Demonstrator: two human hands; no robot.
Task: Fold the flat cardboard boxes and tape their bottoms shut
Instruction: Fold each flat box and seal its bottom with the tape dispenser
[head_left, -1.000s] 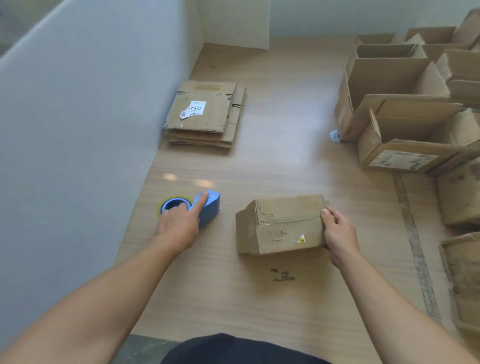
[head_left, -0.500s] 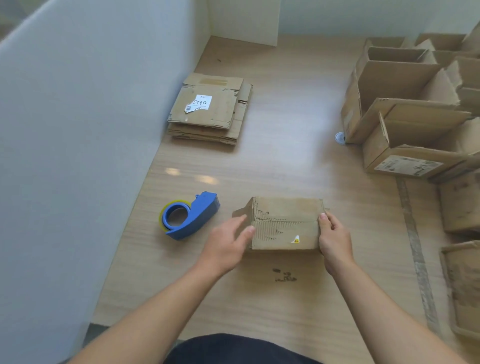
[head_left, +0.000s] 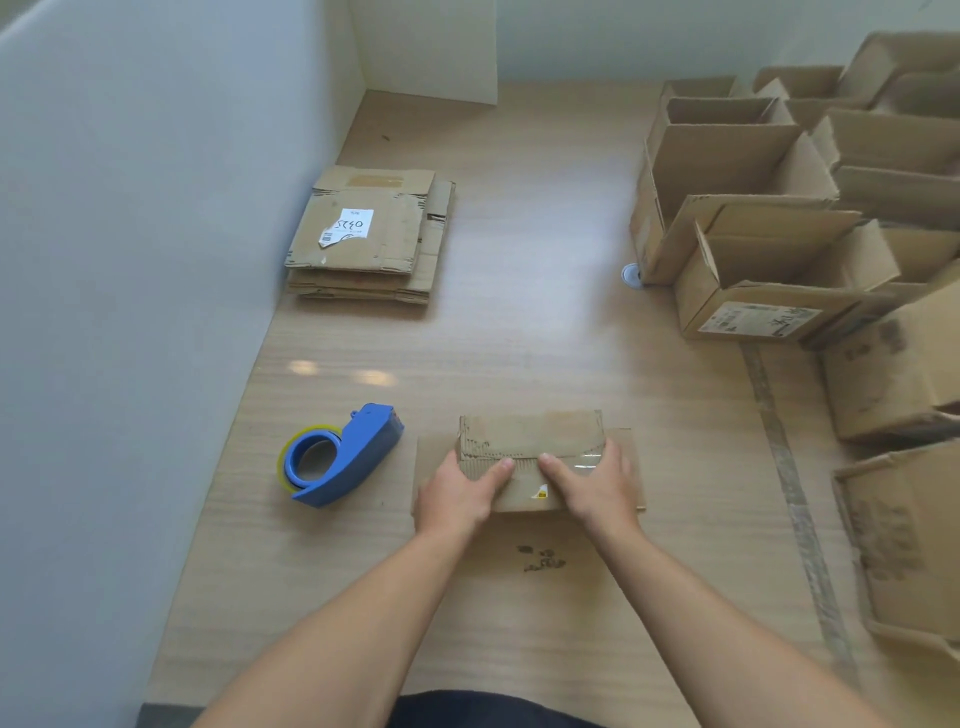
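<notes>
Left hand (head_left: 457, 491) and right hand (head_left: 589, 486) lie palms-down — flat (thumbs inward).

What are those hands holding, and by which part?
The left hand and right hand press flat on the small cardboard box, along its taped seam; neither curls round it.

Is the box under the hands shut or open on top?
Shut: flaps on the box lie flat, meeting at a seam; clear tape shows by the right hand.
</notes>
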